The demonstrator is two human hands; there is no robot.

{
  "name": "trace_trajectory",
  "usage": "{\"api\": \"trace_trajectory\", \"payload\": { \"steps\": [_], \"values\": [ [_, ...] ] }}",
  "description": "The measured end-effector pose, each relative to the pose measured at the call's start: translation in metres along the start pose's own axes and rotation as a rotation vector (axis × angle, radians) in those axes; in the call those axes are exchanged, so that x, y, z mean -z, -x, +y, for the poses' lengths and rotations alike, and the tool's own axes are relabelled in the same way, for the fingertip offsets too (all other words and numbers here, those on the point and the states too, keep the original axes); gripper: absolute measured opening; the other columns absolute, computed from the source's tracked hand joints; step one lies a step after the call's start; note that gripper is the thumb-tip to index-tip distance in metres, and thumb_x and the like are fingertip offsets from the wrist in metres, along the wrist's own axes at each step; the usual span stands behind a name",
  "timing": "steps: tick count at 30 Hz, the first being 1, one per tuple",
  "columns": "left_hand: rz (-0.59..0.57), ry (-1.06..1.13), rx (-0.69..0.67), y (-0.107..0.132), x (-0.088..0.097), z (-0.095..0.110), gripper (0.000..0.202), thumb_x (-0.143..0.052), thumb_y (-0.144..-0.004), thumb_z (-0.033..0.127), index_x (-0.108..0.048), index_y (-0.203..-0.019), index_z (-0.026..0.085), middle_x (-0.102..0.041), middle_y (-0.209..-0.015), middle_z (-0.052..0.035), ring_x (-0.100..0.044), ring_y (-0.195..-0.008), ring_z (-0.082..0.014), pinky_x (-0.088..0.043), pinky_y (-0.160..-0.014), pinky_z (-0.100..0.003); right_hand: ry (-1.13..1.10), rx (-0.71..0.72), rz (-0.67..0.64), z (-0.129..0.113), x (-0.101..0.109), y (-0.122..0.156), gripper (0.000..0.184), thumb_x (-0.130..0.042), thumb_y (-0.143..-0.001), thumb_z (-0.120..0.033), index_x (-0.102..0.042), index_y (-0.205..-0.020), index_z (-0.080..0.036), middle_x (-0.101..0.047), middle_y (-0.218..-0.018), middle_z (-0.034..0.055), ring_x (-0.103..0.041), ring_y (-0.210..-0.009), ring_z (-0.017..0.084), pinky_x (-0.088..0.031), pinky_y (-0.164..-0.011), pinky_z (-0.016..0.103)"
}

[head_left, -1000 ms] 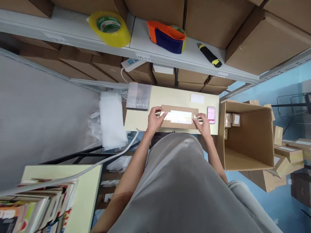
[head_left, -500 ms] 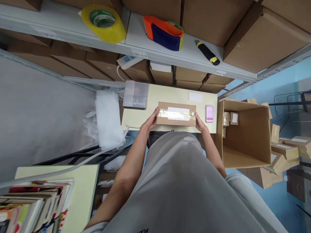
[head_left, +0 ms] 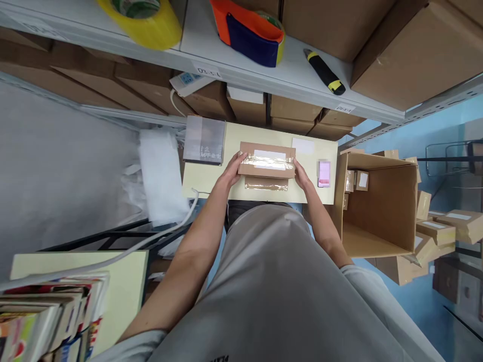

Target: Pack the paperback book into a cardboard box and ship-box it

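Between my two hands is a brown cardboard box [head_left: 245, 171] with clear tape and a white label across it. My left hand [head_left: 232, 170] grips its left end, and my right hand [head_left: 300, 174] grips the right end. A second taped brown cardboard surface [head_left: 266, 184] shows just on the near side of the held box, partly hidden by it. Both are over a pale yellow table [head_left: 211, 177]. To the left lies a grey printed packet [head_left: 204, 140]; to the right, a phone with a pink screen [head_left: 324, 173] and a white slip [head_left: 303, 145].
A large open carton [head_left: 379, 211] with small boxes inside stands right of the table. Above, a shelf [head_left: 290, 75] bears yellow tape [head_left: 160, 27], a tape dispenser [head_left: 251, 37] and a cutter [head_left: 324, 71]. White wrap [head_left: 160, 173] hangs left; books [head_left: 49, 317] sit lower left.
The held box has moved away from my body and slightly left, with both hands still on its ends. The taped cardboard surface on its near side has come into view.
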State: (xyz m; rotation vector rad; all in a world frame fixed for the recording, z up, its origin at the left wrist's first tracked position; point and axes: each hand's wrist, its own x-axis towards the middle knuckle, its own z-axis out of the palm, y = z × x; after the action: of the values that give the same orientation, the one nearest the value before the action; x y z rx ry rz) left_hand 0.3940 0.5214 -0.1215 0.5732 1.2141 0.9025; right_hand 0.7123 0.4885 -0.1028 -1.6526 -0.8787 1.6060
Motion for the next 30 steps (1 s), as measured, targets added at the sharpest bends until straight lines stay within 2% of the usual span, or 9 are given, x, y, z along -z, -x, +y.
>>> {"api": "trace_trajectory", "payload": {
  "steps": [3,6,12,17,23,26,30],
  "values": [
    [0.023,0.012,-0.002,0.002,0.001,-0.002,0.084,-0.102,-0.071,0.071,-0.074,-0.135,0.025,-0.085,-0.128,-0.0107,-0.077,-0.128,-0.0321,-0.063,-0.112,-0.039,-0.104,-0.037,-0.037,0.004,0.003,-0.002,0.079,-0.064,-0.096,-0.090,-0.072,-0.145,-0.029,-0.078,-0.156,0.0070,-0.073,-0.141,0.029,-0.060,-0.121,0.048],
    [0.064,0.015,0.027,0.011,0.004,-0.007,0.083,-0.104,-0.069,0.071,-0.076,-0.130,0.023,-0.084,-0.128,-0.0111,-0.077,-0.125,-0.0306,-0.063,-0.110,-0.038,-0.095,-0.060,-0.017,0.011,0.006,0.012,0.073,-0.067,-0.096,-0.086,-0.072,-0.145,-0.031,-0.076,-0.158,0.0068,-0.074,-0.139,0.029,-0.062,-0.119,0.045],
    [0.125,-0.044,0.092,0.026,0.008,-0.016,0.077,-0.100,-0.075,0.069,-0.077,-0.131,0.022,-0.085,-0.127,-0.0101,-0.077,-0.123,-0.0272,-0.062,-0.106,-0.035,-0.094,-0.068,0.014,0.021,0.002,0.036,0.076,-0.067,-0.095,-0.087,-0.072,-0.147,-0.032,-0.075,-0.160,0.0074,-0.071,-0.144,0.029,-0.061,-0.118,0.047],
    [0.171,-0.141,0.063,0.027,0.009,-0.008,0.076,-0.103,-0.071,0.065,-0.081,-0.128,0.021,-0.084,-0.138,-0.0126,-0.076,-0.132,-0.0317,-0.060,-0.117,-0.041,-0.111,-0.088,0.026,0.022,0.003,0.035,0.076,-0.070,-0.094,-0.085,-0.072,-0.148,-0.031,-0.076,-0.158,0.0078,-0.070,-0.145,0.028,-0.059,-0.122,0.048],
    [0.157,-0.217,0.054,0.027,0.010,0.002,0.066,-0.101,-0.077,0.056,-0.083,-0.129,0.020,-0.081,-0.146,-0.0165,-0.072,-0.143,-0.0389,-0.058,-0.125,-0.051,-0.091,-0.088,0.065,0.024,0.004,0.035,0.075,-0.070,-0.095,-0.083,-0.074,-0.146,-0.029,-0.076,-0.156,0.0087,-0.071,-0.141,0.026,-0.059,-0.122,0.047],
    [0.164,-0.232,0.036,0.026,0.008,0.004,0.066,-0.102,-0.079,0.050,-0.080,-0.132,0.017,-0.078,-0.151,-0.0193,-0.072,-0.145,-0.0385,-0.056,-0.128,-0.051,-0.063,-0.080,0.118,0.024,0.003,0.036,0.075,-0.071,-0.094,-0.083,-0.076,-0.143,-0.027,-0.077,-0.155,0.0104,-0.071,-0.140,0.027,-0.059,-0.120,0.048],
    [0.151,-0.279,0.006,0.025,0.004,0.010,0.065,-0.102,-0.082,0.040,-0.077,-0.136,0.014,-0.079,-0.149,-0.0196,-0.073,-0.144,-0.0362,-0.059,-0.126,-0.048,-0.026,-0.079,0.205,0.018,0.005,0.039,0.077,-0.078,-0.088,-0.081,-0.079,-0.139,-0.023,-0.079,-0.151,0.0131,-0.073,-0.136,0.029,-0.061,-0.116,0.045]
  ]
}}
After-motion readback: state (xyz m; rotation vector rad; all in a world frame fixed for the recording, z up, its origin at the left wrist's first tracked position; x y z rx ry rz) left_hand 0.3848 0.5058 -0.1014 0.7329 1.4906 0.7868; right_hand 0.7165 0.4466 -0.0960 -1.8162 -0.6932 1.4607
